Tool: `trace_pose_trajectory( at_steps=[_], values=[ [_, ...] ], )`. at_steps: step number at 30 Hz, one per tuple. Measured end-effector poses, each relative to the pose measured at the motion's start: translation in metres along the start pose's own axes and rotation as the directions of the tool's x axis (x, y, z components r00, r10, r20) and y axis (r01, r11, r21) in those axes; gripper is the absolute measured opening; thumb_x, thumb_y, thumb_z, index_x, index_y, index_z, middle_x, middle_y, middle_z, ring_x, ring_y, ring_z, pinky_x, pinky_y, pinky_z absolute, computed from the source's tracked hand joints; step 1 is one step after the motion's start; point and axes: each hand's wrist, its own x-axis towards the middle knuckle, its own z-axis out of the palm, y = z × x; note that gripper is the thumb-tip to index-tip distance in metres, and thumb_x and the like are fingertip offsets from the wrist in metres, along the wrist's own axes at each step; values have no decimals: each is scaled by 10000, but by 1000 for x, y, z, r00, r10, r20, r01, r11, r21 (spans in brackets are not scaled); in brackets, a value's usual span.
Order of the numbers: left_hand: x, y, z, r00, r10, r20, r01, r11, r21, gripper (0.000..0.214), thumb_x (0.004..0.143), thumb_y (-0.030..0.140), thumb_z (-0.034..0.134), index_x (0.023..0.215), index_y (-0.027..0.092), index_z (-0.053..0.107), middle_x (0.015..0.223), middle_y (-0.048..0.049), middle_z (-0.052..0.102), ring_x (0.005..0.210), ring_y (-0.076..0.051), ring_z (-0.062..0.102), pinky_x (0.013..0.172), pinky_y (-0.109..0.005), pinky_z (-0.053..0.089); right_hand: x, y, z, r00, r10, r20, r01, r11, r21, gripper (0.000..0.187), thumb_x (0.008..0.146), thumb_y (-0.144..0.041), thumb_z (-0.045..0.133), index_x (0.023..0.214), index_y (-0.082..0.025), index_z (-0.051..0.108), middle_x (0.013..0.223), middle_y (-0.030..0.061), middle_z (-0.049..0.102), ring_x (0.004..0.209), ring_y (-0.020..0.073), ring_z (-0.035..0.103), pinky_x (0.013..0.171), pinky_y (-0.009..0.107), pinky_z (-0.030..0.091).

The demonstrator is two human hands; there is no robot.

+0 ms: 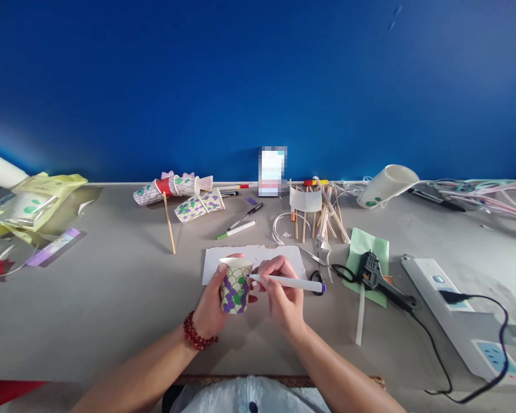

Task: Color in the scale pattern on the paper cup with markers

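Observation:
A paper cup (235, 289) with a scale pattern, partly coloured purple and green, is gripped by my left hand (212, 304), its mouth facing up. Red beads circle that wrist. My right hand (284, 292) pinches a white marker (290, 281) with a purple end, its tip at the right side of the cup. Behind both hands lies a sheet of white paper (253, 252). Farther back are a green marker (236, 230) and a black pen (246, 217). Scissors, mostly covered by my right hand, show a black handle (317, 281).
Decorated paper cups (200, 205) and a cup fish on a stick (169, 223) lie at the back left. Wooden sticks (327, 215) and a stack of white cups (387, 186) are at the back right. A glue gun (372, 272) rests on green paper beside a power strip (447, 310).

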Motion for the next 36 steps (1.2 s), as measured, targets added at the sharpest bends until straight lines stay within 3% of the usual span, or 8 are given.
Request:
trace_pose_trajectory(
  at_steps=[3, 7, 9, 19, 28, 36],
  values=[
    [2, -3, -1, 999, 33, -4, -33, 999, -21, 477, 846, 523, 773, 1199, 217, 679, 1040, -70, 803, 917, -247, 772, 774, -349, 633, -3, 0, 0, 998, -11, 56, 15, 998, -60, 144, 961, -300, 661, 853, -230, 598, 738, -3, 583, 635, 162, 513, 555, 283, 428],
    [2, -3, 1, 999, 48, 26, -46, 997, -62, 457, 797, 541, 813, 1079, 201, 698, 852, -35, 770, 770, -204, 735, 674, -297, 594, -7, 1, 0, 964, -187, 187, 224, 954, -200, 91, 968, -279, 629, 893, -236, 599, 739, 15, 582, 711, 198, 536, 673, 355, 468],
    [2, -2, 2, 998, 42, 46, -38, 996, -82, 455, 790, 562, 812, 1054, 210, 697, 817, -20, 754, 725, -190, 716, 644, -287, 577, -8, 2, 0, 950, -225, 216, 272, 936, -223, 59, 971, -261, 613, 918, -243, 597, 738, 16, 579, 724, 206, 535, 705, 379, 474],
    [-1, -1, 5, 996, 75, 43, -74, 996, -44, 444, 812, 568, 786, 1056, 218, 664, 785, -6, 722, 674, -181, 685, 621, -293, 555, -10, 2, -1, 955, -204, 216, 269, 901, -340, 88, 977, -254, 589, 892, -254, 567, 740, 15, 570, 696, 202, 544, 665, 369, 458],
    [1, -8, -4, 992, 122, 21, -123, 992, 25, 408, 880, 550, 726, 1110, 217, 674, 873, -16, 721, 807, -186, 692, 766, -301, 565, -8, -4, 4, 953, -221, 209, 289, 873, -394, 108, 942, -185, 598, 867, -255, 566, 705, -4, 559, 654, 187, 535, 653, 354, 461],
    [0, -7, -4, 989, 148, -7, -147, 987, 72, 427, 864, 575, 737, 1091, 216, 690, 914, -25, 704, 853, -193, 685, 790, -296, 559, -8, 0, 2, 954, -230, 190, 290, 867, -405, 108, 962, -194, 575, 879, -259, 554, 710, 6, 564, 678, 199, 554, 650, 362, 467]
  ],
)
